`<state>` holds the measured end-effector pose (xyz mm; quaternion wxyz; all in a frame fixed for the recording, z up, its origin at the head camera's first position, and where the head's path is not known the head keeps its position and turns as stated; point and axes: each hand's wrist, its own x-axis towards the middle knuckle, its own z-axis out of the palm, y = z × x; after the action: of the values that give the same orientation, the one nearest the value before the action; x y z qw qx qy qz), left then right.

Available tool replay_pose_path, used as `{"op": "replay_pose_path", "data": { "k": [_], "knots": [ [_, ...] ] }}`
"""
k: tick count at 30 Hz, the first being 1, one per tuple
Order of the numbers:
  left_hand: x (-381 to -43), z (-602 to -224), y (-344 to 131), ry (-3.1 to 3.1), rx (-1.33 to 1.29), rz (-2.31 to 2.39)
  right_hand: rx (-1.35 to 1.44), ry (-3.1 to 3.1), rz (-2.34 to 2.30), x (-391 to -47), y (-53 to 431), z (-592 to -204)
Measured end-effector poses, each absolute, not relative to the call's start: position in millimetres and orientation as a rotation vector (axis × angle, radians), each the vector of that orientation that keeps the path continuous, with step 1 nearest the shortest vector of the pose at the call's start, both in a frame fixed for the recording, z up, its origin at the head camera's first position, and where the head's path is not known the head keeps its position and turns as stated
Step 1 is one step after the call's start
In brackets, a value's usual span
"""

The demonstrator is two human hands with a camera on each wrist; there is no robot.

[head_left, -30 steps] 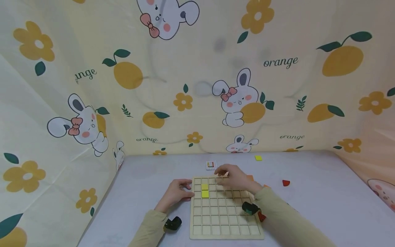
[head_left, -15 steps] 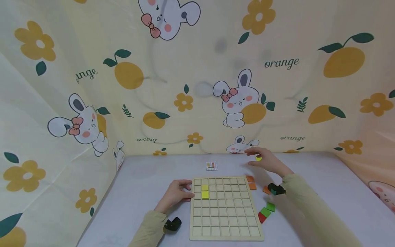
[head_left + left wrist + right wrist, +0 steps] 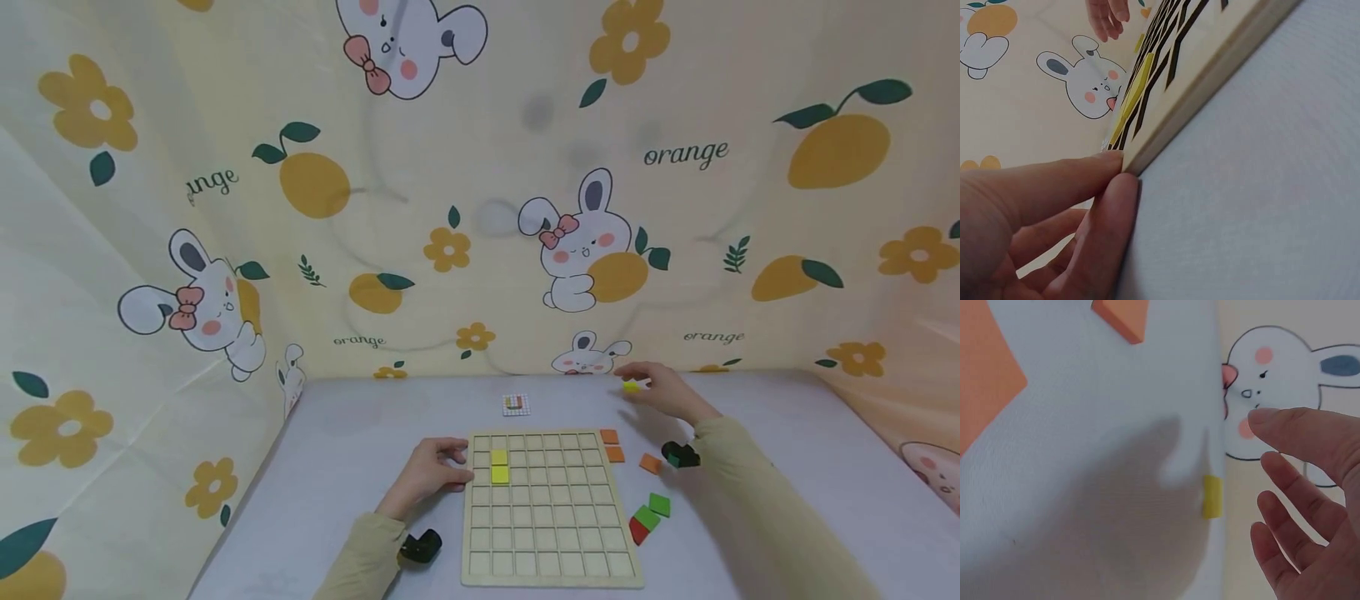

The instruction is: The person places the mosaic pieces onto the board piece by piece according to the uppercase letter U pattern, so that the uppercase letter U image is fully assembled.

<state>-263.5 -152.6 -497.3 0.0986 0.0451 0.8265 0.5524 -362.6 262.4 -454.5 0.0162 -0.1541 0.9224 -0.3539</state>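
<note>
My left hand (image 3: pixel 429 477) is at the left edge of the pale wooden grid board (image 3: pixel 551 533); in the left wrist view its thumb and finger pinch the rim (image 3: pixel 1172 125). Two yellow square tiles (image 3: pixel 499 474) lie one above the other in the grid, near its upper left. At the back right, my right hand (image 3: pixel 663 392) hovers over a loose yellow tile (image 3: pixel 631 387). The right wrist view shows its fingers (image 3: pixel 1285 465) spread and holding nothing, with the yellow tile (image 3: pixel 1212 497) on the table apart from them.
Orange tiles (image 3: pixel 609 437) lie by the board's upper right corner, another orange tile (image 3: pixel 650 463) farther right. Green tiles (image 3: pixel 659 504) and a red piece (image 3: pixel 639 531) lie beside the board's right edge. A small pattern card (image 3: pixel 516 405) is behind the board. A printed curtain (image 3: pixel 480 167) hangs behind.
My right hand has moved from above the board to the yellow tile at the back right, uncovering the orange and green tiles. The left hand stays at the board's edge.
</note>
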Motion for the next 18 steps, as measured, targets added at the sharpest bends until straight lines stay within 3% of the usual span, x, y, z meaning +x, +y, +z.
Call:
{"op": "replay_pose_path", "data": {
  "k": [18],
  "knots": [
    [-267, -500, -156, 2.419, 0.136, 1.676, -0.234, 2.788, -1.133, -382, 270, -480]
  ]
}}
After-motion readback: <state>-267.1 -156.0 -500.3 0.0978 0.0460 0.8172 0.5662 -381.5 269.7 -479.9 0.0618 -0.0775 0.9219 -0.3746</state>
